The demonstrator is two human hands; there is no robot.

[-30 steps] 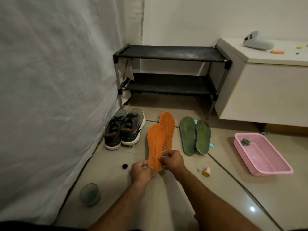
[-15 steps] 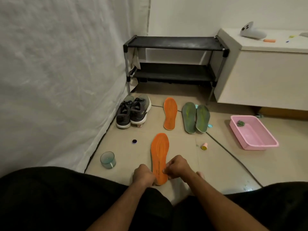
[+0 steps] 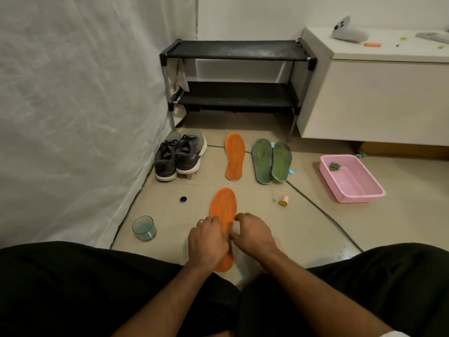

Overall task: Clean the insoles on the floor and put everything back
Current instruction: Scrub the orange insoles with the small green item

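Both hands on near orange insole (image 3: 223,210) flat on floor, left hand (image 3: 206,242) pressing, right hand (image 3: 252,235) fingers curled at its edge; best pin firmly, wipe heel-to-toe.

Head view: dim, warm indoor light, low contrast. White curtain (image 3: 73,117) at left reads grey and soft. Small specular glare on the floor tiles (image 3: 343,254) at lower right. Shelves of the shoe rack (image 3: 238,51) sit in deep shadow beneath. Black trousers (image 3: 73,288) along the bottom edge lose all detail. Wide-angle bowing bends the cabinet (image 3: 376,98) edges at upper right. Overall slightly soft, mild compression smear; no strong motion blur.
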